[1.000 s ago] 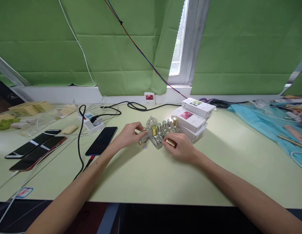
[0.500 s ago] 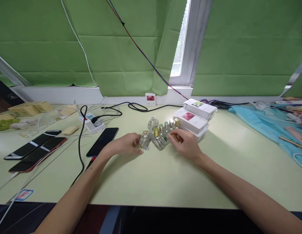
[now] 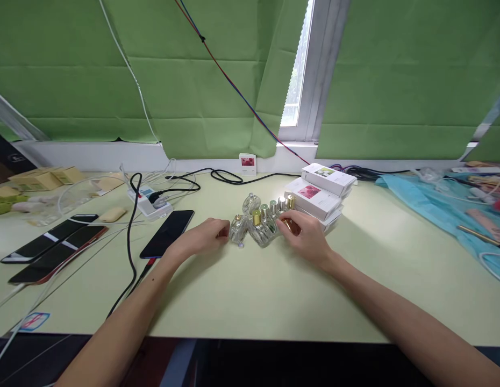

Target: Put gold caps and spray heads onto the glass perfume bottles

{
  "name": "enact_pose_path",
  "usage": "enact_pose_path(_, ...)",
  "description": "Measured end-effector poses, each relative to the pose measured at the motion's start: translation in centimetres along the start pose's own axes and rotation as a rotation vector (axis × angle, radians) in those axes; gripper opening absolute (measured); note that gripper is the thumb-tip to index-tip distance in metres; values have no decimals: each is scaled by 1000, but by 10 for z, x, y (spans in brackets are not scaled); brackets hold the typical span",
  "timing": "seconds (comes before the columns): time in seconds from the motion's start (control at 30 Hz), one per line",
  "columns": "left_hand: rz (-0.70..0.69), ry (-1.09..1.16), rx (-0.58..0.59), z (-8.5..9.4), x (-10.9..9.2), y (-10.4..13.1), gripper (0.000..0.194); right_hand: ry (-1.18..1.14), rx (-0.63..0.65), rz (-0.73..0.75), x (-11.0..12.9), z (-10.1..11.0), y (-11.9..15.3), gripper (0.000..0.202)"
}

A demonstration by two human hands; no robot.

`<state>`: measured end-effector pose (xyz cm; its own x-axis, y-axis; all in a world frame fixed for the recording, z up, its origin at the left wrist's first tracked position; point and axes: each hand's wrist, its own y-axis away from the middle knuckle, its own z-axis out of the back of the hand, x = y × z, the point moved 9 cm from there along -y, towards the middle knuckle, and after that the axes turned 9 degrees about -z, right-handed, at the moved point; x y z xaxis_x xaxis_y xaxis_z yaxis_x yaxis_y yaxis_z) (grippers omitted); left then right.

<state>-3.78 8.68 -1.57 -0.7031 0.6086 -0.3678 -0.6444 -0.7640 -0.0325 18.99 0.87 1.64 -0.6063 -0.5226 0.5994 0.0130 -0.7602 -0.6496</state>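
Note:
Several clear glass perfume bottles stand close together in the middle of the table, with gold, green and silver caps. My left hand is just left of the leftmost glass bottle, which has a small gold top. Its fingers are curled in, and whatever they may hold is hidden. At the right end of the group, my right hand has thumb and fingers closed around a shiny amber-brown bottle, mostly covered by the fingers. A round clear bottle stands behind the others.
White boxes are stacked behind my right hand, and a small white box leans at the wall. Left lie a phone, a power strip, cables and two more phones. Blue sheeting with odds and ends covers the right side.
My left hand has drawn back a little to the left from the leftmost bottle, its fingers curling in. My right hand stays by the right end, with more of the amber-brown bottle showing.

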Motion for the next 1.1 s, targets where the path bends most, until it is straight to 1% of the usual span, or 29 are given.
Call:
enact_pose_path(0.1,16,-86,-133,19,-3,-1,9,2,8,4,1,-1,0,17)
enact_pose_path(0.13,18,-88,-209,27,-6,-1,10,4,14,6,1,-1,0,17)
enact_pose_path(0.2,32,-65,-418,46,-12,3,12,6,22,12,2,-2,0,17)
enact_pose_path(0.23,34,-41,-501,53,-15,6,13,7,24,14,2,-2,0,17)
enact_pose_path(0.3,25,8,-636,61,-22,11,15,12,27,11,1,-2,-1,17)
enact_pose_path(0.33,10,32,-670,62,-26,12,16,15,31,7,1,-2,-1,16)
enact_pose_path(0.4,-27,70,-698,61,-33,13,18,22,49,-1,-1,-4,-1,16)
enact_pose_path(0.47,-63,100,-696,59,-38,13,20,21,68,-6,-3,-5,-1,16)
enact_pose_path(0.6,-132,118,-636,50,-47,9,21,18,87,-18,-5,-6,-1,14)
enact_pose_path(0.7,-183,75,-606,46,-53,7,19,19,86,-30,-6,-5,-2,15)
enact_pose_path(0.9,-222,3,-608,45,-57,8,20,22,90,-43,-7,-4,-3,17)
enact_pose_path(1.1,-241,0,-616,43,-57,7,20,24,88,-30,-6,-4,-3,17)
